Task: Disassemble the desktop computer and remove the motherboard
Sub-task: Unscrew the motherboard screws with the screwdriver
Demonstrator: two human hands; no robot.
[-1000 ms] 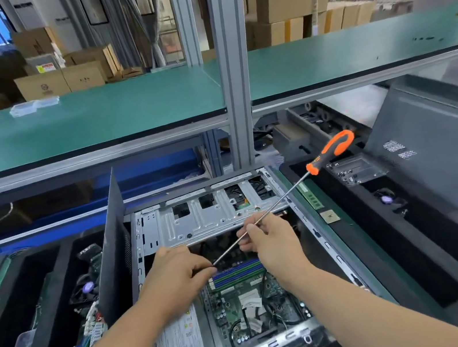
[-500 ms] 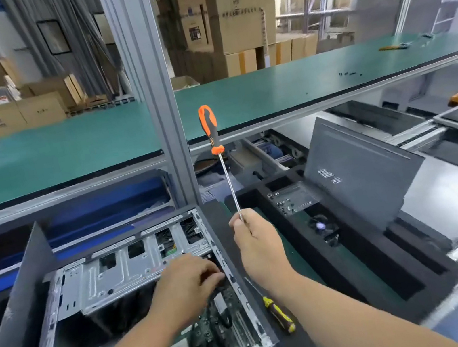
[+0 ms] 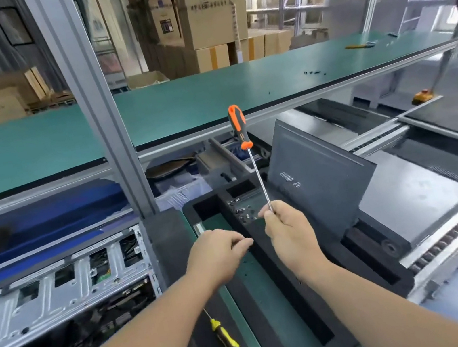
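1. Spanning the back of the view, the long green-topped workbench shelf on aluminium posts (image 3: 35, 145) carries a few tiny dark specks, perhaps screws, with stacked brown cardboard boxes (image 3: 212, 9) behind it.
2. Opened at lower left lies the silver steel desktop computer case (image 3: 45, 295), side cover off, its perforated drive bracket exposed. Dark cabling and a board edge show beneath, so the motherboard looks to be inside yet; I judge the task early to midway, with board screws and cables left.
3. Right of the case sits the black foam parts tray (image 3: 320, 309), and the grey metal side panel (image 3: 314, 183) leans upright in it. A shallow pocket near the tray's far end holds small loose pieces, probably removed screws.
4. Raised over that pocket, the right hand (image 3: 291, 235) pinches the lower shaft of the long orange-handled screwdriver (image 3: 240, 129), handle pointing up, tip hidden in the fingers.
5. Just beside it, the left hand (image 3: 220, 253) has fingers curled and thumb pressed to forefinger; whether it pinches a screw I cannot tell.
6. Lying on the dark mat between case and tray is the short yellow-and-black screwdriver (image 3: 227, 340), untouched.
7. Obstruction: the drive bracket overhangs the board and likely must come off first.
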